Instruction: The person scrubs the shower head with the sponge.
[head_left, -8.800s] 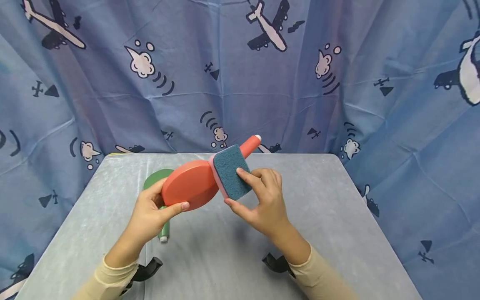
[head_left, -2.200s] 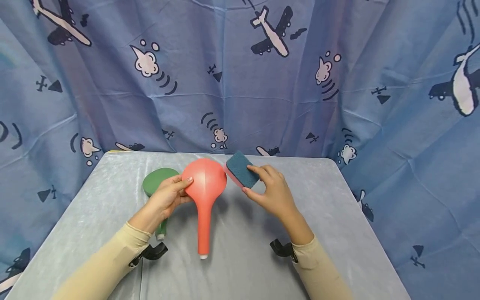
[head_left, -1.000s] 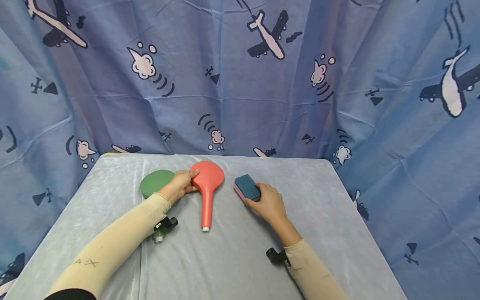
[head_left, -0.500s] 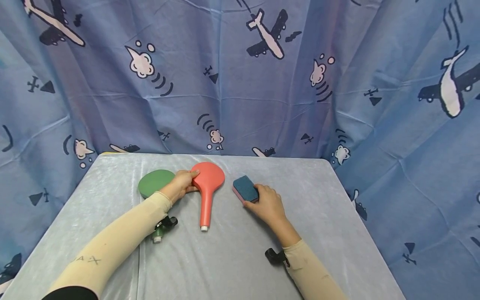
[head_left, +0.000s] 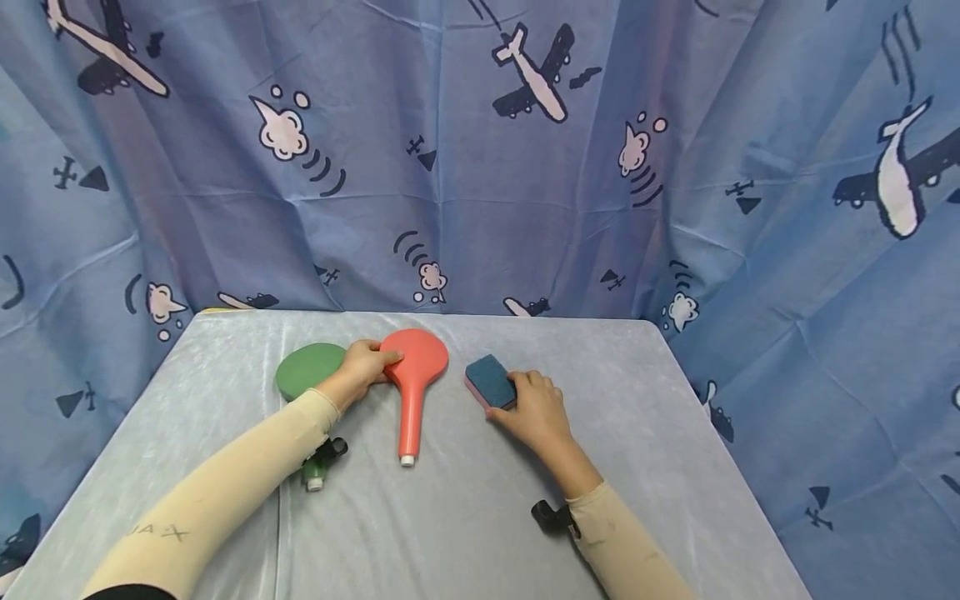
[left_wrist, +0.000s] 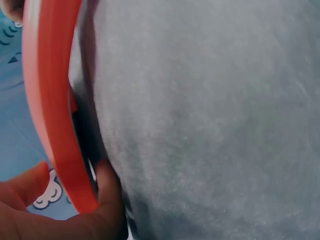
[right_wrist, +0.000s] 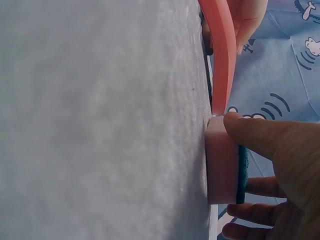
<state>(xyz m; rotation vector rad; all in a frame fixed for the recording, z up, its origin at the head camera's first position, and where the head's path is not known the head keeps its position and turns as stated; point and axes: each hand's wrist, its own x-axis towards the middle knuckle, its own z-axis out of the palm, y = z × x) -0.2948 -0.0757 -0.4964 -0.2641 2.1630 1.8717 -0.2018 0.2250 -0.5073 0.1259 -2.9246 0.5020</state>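
A red hand-held shower head (head_left: 414, 358) lies face down on the table, its handle and white threaded end toward the person. My left hand (head_left: 364, 367) holds the left rim of its head between thumb and fingers; the left wrist view shows the red edge (left_wrist: 52, 100) between them. Further right, a sponge (head_left: 491, 382) rests flat, dark teal scouring side up and pink side down. My right hand (head_left: 538, 408) holds the sponge by its edges, thumb on the near side, as the right wrist view shows at its pink end (right_wrist: 222, 160).
A green shower head (head_left: 309, 370) lies left of the red one, partly hidden behind the left forearm. A grey cloth covers the table (head_left: 450, 533). Behind the table hangs a blue curtain (head_left: 360, 208) printed with airplanes.
Earlier the red shower head was held up, with the sponge against its handle, then beside its head. Both were lowered to the table. In the last second they have hardly moved.
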